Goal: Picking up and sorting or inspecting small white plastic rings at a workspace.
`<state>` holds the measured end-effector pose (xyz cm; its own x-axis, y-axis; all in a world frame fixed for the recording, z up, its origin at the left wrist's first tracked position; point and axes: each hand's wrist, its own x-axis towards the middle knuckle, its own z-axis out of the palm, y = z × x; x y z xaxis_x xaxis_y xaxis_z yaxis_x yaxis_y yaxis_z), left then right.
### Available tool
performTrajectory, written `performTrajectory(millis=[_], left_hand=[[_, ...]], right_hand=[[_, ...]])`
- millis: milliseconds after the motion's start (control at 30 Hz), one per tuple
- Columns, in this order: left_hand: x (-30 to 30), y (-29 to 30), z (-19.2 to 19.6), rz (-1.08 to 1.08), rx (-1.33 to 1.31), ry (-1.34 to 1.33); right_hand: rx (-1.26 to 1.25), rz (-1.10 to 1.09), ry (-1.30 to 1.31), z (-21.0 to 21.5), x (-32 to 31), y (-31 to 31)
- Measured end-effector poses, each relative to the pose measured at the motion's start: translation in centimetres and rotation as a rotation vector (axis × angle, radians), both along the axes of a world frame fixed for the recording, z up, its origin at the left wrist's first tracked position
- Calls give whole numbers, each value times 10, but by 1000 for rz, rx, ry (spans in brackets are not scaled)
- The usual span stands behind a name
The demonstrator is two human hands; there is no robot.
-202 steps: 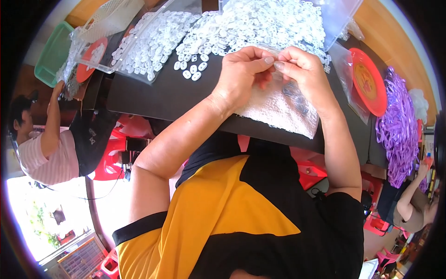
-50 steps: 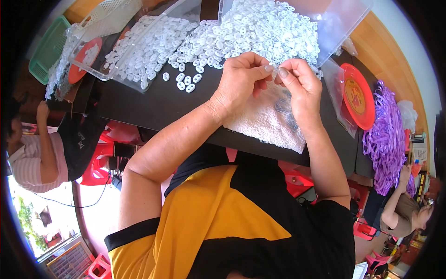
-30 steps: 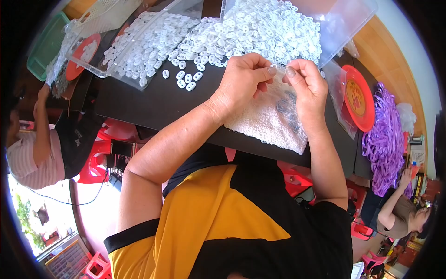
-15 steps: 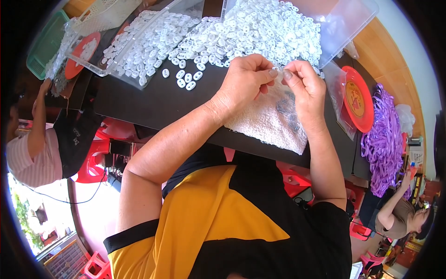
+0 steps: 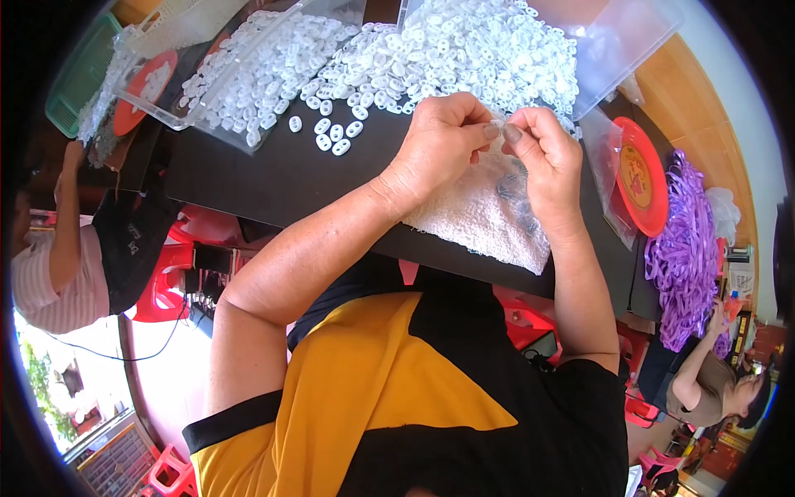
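Observation:
Over the near part of the table, my left hand (image 5: 447,141) and my right hand (image 5: 545,157) meet fingertip to fingertip, both pinched. A small white piece (image 5: 498,123) shows between them, mostly hidden by the fingers. Beneath my hands lies a white terry cloth (image 5: 472,215), with several small greyish-blue pieces (image 5: 515,186) on it, partly behind my right hand. Just beyond, a big heap of white oval two-holed plastic pieces (image 5: 489,58) spills from a clear bin. Several loose ovals (image 5: 336,132) lie left of my hands.
Another clear bin (image 5: 186,124) of white ovals stands at left. To the right are a red round tray (image 5: 654,178), a clear plastic bag (image 5: 603,166) and a bundle of purple ribbons (image 5: 683,257). One person (image 5: 62,269) sits at far left, another (image 5: 704,385) at far right.
My hands stay pinched together in nearly the same spot, with only slight finger movement. The person at far right has lowered a hand a little.

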<state>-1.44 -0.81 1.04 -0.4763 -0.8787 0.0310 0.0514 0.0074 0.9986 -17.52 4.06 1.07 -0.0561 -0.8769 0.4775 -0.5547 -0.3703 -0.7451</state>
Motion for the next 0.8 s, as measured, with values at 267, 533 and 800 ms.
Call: performTrajectory(millis=[267,533,800], left_hand=[[-1,-1,-11,72,-196,1],[-2,2,-2,39,85,17],[-5,1,-7,27,115,67]], right_hand=[[184,79,-291,7,10,0],[243,58,-384,4,8,-1],[136,-37,-216,7,3,0]])
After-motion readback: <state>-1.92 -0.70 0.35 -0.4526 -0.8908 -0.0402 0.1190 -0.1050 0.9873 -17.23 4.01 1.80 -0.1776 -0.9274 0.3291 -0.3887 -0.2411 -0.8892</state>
